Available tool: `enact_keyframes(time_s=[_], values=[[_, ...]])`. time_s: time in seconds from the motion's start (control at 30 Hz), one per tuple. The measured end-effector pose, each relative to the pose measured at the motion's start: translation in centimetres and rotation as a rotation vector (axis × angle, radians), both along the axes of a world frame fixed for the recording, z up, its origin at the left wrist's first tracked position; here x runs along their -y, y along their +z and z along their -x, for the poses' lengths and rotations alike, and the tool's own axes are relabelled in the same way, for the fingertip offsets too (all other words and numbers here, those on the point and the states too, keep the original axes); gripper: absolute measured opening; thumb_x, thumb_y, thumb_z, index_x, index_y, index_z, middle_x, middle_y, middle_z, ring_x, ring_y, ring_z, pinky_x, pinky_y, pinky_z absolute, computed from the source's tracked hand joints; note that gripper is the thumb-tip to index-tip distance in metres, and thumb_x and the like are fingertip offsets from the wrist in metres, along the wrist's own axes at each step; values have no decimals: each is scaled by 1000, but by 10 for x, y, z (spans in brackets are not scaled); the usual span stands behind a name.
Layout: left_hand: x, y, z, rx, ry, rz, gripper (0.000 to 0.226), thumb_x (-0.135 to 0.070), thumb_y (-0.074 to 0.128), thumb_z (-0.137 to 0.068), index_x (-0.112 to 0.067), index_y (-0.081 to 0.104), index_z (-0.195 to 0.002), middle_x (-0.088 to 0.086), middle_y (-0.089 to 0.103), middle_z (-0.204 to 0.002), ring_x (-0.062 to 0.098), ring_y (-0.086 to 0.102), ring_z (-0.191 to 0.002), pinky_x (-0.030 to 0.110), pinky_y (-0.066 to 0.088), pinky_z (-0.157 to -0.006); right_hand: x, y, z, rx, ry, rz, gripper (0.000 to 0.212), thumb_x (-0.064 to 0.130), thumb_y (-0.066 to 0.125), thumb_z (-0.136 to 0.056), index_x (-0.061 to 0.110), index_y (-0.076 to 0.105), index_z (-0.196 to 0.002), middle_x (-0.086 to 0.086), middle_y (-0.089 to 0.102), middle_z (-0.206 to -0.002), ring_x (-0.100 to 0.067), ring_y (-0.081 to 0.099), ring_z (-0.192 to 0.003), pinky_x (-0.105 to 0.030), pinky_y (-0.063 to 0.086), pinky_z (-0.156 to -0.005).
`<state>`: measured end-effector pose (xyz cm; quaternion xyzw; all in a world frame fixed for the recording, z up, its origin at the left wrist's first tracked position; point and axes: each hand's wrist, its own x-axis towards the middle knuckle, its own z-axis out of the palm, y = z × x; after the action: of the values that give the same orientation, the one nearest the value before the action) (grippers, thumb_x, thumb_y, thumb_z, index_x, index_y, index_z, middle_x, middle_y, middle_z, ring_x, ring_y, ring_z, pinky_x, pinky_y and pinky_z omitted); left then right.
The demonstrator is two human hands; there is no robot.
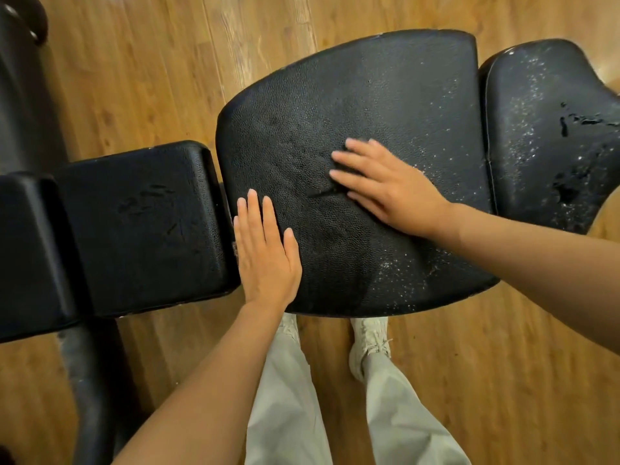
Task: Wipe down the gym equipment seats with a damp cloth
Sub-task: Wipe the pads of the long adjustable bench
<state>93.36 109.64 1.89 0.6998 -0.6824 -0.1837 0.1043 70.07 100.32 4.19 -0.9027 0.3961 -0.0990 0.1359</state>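
Closest to the camera, around 6 o'clock, you've got 2 legs in light grey trousers (385, 414) and pale sneakers (369, 347) standing on a wooden floor (503, 364), toes tucked right up under the near edge of the bench.

Just past that, the left hand (266, 253) lies flat, fingers straight and together, palm down on the near-left corner of the big black seat pad (385, 95), right beside the gap at roughly 9 o'clock. It isn't holding anything, just resting there.

A bit further in, near dead center, the right hand (385, 186) is also flat with the fingers spread a little, pressing down on the pad. There's something dark under the fingertips, with a thin dark edge sticking out toward 8 o'clock. It might be a black cloth, but it blends into the vinyl so I honestly can't tell. The 2 hands sit near each other but not touching.

The big pad has white speckles on its right half, mostly toward 3 and 5 o'clock. At 9 o'clock sits a smaller black pad (141, 223) with scuffed marks, and at 2 o'clock another pad (543, 129) is heavily speckled white, with torn-looking spots.
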Motion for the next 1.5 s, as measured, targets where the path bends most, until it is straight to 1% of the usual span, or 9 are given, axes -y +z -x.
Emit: enact_keyframes(time_s=[0.2, 0.37, 0.53, 0.77, 0.83, 1.03, 1.2, 1.33, 1.5], values=[[0, 1, -3, -15, -12, -16, 62, -32, 32, -103, 2, 25, -154, 21, 16, -164, 36, 10, -153, 48, 10, -125, -47, 6, -25, 93, -376, -70, 36, 17, 52, -103, 4, 60, -135, -16, 51, -146, -40, 37, -142, -51, 20, -122], [1, 5, -4, 7, -20, -39, 68, -40, 33, -101, 0, 23, -156, 19, 14, -165, 34, 8, -153, 45, 8, -125, -128, 7, -25, 42, -53, -159, 37, 18, 49, -102, 9, 60, -136, -12, 51, -147, -35, 36, -143, -48, 20, -123], [0, 7, -3, 33, -41, -39, 74, -47, 33, -101, 1, 23, -155, 21, 14, -164, 35, 10, -153, 48, 10, -125, -121, 9, -11, -1, 123, -141, 37, 23, 44, -106, 9, 62, -134, -12, 53, -146, -33, 41, -142, -45, 24, -122], [-3, 1, -1, 86, -91, 11, 68, -44, 31, -104, 2, 26, -153, 21, 21, -162, 36, 18, -151, 48, 14, -124, -100, 8, -23, 39, -443, -25, 35, 14, 57, -101, 4, 61, -134, -17, 52, -145, -38, 41, -140, -50, 26, -120], [-5, -1, 3, 54, -102, 47, 60, -35, 34, -105, 4, 31, -151, 22, 26, -160, 37, 22, -150, 49, 18, -123, -120, 8, -36, 62, -489, -49, 36, 13, 57, -100, 3, 60, -135, -16, 52, -146, -38, 38, -141, -52, 24, -121], [-7, 0, 9, 15, -90, 56, 55, -26, 35, -105, 2, 31, -152, 22, 26, -161, 36, 21, -150, 48, 16, -124, -186, 4, -42, 18, -147, -84, 44, 9, 63, -95, 7, 58, -139, -13, 51, -147, -35, 35, -143, -50, 22, -121], [-7, 4, 4, -9, -105, 25, 58, -29, 34, -104, 1, 29, -154, 19, 21, -163, 34, 16, -152, 44, 11, -125, -183, 2, -37, -13, -79, -49, 44, 7, 64, -96, 7, 58, -139, -13, 51, -147, -35, 40, -142, -50, 26, -120], [-8, 10, 8, 10, -112, -34, 70, -43, 34, -102, 1, 22, -156, 20, 14, -165, 34, 9, -153, 45, 7, -126, -172, 5, -31, 9, -342, -2, 37, 12, 61, -98, 4, 61, -134, -16, 53, -145, -37, 44, -138, -51, 33, -116], [-9, 14, 16, 68, -112, -88, 90, -62, 30, -98, 2, 12, -157, 22, 3, -165, 34, 0, -154, 47, 2, -125, -162, 6, -28, 56, -597, 11, 34, 11, 57, -100, 2, 61, -133, -18, 52, -144, -38, 43, -139, -52, 29, -118]])
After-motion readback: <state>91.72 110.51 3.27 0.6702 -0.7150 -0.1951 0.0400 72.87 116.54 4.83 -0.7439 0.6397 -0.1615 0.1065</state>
